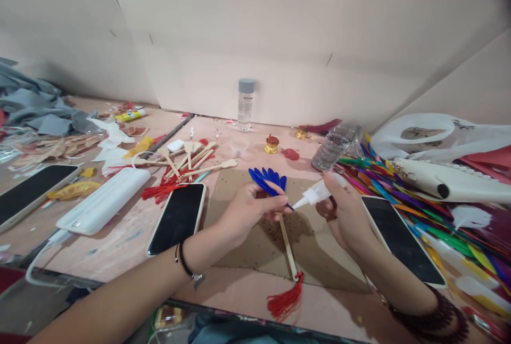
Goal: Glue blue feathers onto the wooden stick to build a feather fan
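Observation:
Between the fingertips of my left hand (249,208), a single blue feather (261,181) slants with its thin quill end pointing right. My right hand (351,216) grips a white glue bottle (318,191), its nozzle tip close to or touching that quill end. Just beyond my left fingers, several blue feathers (275,176) spread in a fan, partly hidden by the hand. Below them a light wooden stick (289,248) with a red tassel (286,300) lies on a brown cardboard sheet (319,269). Whether the stick joins the fan is hidden.
Phones (179,216) (403,237) flank the cardboard. A white power bank (104,200) and tasselled wooden sticks (189,160) lie left. At the back stand a clear bottle (245,107) and a plastic cup (330,149). Colourful feathers (383,187) and a white bag (459,181) fill the right.

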